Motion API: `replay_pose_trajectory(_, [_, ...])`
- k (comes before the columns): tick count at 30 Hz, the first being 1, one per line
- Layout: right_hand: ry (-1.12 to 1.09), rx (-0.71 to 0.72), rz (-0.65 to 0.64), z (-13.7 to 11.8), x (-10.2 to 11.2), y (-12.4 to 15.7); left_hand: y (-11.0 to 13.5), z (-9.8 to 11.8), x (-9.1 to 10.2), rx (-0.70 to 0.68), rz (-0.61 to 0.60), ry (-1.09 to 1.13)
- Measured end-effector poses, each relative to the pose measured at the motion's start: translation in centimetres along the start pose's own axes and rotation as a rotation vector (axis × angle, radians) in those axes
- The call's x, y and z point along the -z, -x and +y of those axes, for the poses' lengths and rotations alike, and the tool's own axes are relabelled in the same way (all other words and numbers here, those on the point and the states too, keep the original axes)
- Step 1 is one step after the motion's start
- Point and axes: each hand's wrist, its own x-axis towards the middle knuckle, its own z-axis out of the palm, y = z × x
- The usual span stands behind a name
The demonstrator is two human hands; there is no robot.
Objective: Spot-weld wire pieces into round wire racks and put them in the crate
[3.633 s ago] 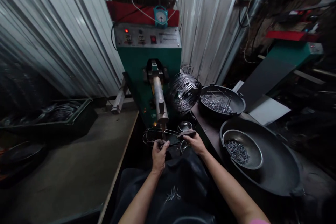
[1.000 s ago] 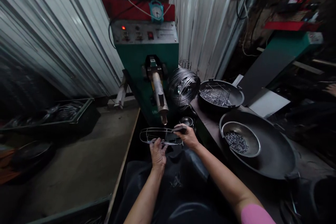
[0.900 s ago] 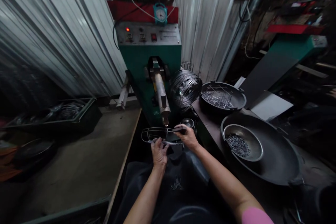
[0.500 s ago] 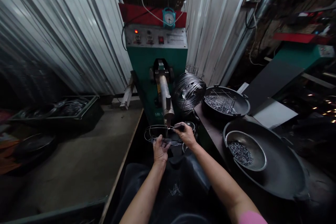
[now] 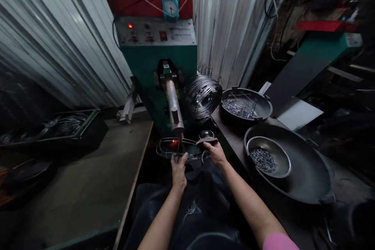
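Green spot welder upright against the corrugated wall, electrode arm angled down. Beneath its tip, oval wire basket frame, an orange glow at the contact point. Right hand closed around the frame's dark handle. Left hand pinching the frame's near rim, fingers together.
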Motion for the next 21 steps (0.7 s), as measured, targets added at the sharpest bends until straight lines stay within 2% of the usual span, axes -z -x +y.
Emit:
replay_pose_trajectory(3, [-0.086, 0.008, -0.015, 1.3, 0.6, 0.4, -0.5, -0.5, -1.4, -0.054, 0.004, 0.075])
replay_pose_trajectory(6, [-0.137, 0.025, -0.028, 1.8, 1.1, 0.6, -1.1, -1.0, -1.8, -0.058, -0.034, 0.148])
replay_pose_trajectory(9, [-0.085, 0.047, -0.007, 1.3, 1.9, 1.0, -1.3, -1.2, -1.5, -0.017, -0.073, 0.202])
replay_pose_trajectory(12, [0.027, 0.115, -0.095, 0.2, 2.1, 1.7, -1.0, -0.7, -1.3, 0.065, -0.068, 0.272])
replay_pose_trajectory(15, [0.146, 0.178, -0.181, -0.7, 1.4, 2.3, -0.5, 0.1, -1.2, 0.154, -0.058, 0.335])
replay_pose_trajectory(21, [0.287, 0.25, -0.179, -1.5, -1.3, 1.8, -0.4, 1.4, -0.9, 0.271, -0.015, 0.371])
